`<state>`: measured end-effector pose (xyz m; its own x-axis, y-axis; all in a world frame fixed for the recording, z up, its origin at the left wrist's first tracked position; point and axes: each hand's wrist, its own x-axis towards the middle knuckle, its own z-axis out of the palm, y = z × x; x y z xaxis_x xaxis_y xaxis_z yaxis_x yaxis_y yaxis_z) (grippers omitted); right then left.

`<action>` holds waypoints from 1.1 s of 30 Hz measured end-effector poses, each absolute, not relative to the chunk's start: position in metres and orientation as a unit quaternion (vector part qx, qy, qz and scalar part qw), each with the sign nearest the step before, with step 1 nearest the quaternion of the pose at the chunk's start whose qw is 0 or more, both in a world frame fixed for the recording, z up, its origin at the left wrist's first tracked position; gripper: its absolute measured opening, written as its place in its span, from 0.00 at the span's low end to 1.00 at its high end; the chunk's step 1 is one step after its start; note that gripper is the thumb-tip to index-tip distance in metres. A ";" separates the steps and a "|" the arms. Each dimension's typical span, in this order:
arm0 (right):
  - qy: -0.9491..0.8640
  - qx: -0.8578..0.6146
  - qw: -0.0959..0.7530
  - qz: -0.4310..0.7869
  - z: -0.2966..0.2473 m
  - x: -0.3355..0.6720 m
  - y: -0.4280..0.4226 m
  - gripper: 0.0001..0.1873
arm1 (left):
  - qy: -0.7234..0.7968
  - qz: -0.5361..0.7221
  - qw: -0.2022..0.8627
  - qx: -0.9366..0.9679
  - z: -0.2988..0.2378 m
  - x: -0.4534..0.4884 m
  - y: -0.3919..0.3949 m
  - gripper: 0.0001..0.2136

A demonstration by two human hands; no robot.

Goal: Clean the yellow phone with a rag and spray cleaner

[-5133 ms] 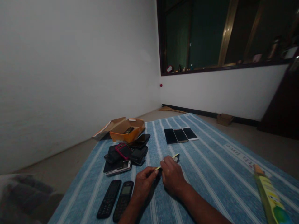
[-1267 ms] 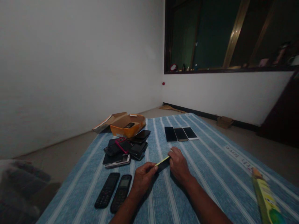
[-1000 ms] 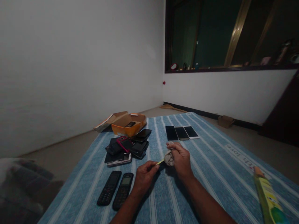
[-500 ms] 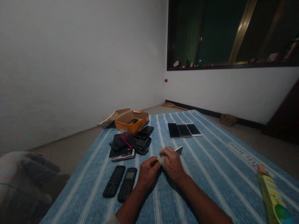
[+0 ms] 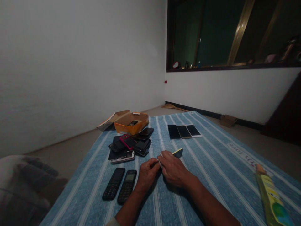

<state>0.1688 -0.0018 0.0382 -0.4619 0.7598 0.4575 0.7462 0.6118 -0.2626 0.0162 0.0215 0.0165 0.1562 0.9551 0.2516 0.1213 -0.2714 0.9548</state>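
A phone (image 5: 179, 153), dark-faced with a yellow-green edge, is held tilted over the striped cloth (image 5: 202, 163). It is grasped by the left hand (image 5: 147, 173) and the right hand (image 5: 173, 169), its middle hidden by fingers. Two keypad phones (image 5: 113, 184) are placed just left; three flat phones (image 5: 184, 132) are lined up beyond. The widest room is left rightward, bounded by a yellow package (image 5: 272, 198) near the cloth's slanting edge.
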 end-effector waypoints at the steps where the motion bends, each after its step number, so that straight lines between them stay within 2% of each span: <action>1: -0.859 -0.433 0.271 0.026 0.041 0.171 -0.003 0.10 | 0.427 0.489 0.427 0.630 0.017 0.016 0.022 0.07; 11: -0.849 -0.450 0.276 0.010 0.035 0.171 0.000 0.10 | 0.424 0.489 0.430 0.629 0.018 0.016 0.021 0.06; 23: -0.784 -0.562 0.259 -0.053 0.024 0.186 0.014 0.10 | 0.425 0.486 0.431 0.630 0.017 0.016 0.021 0.07; 33: -0.800 -0.527 0.280 -0.051 0.020 0.162 0.006 0.07 | 0.423 0.481 0.429 0.637 0.019 0.015 0.021 0.07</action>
<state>0.1622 0.0059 0.0196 -0.2868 0.8156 0.5025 0.8728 0.4387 -0.2141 0.0155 0.0208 0.0190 0.1798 0.9513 0.2505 0.1264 -0.2748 0.9531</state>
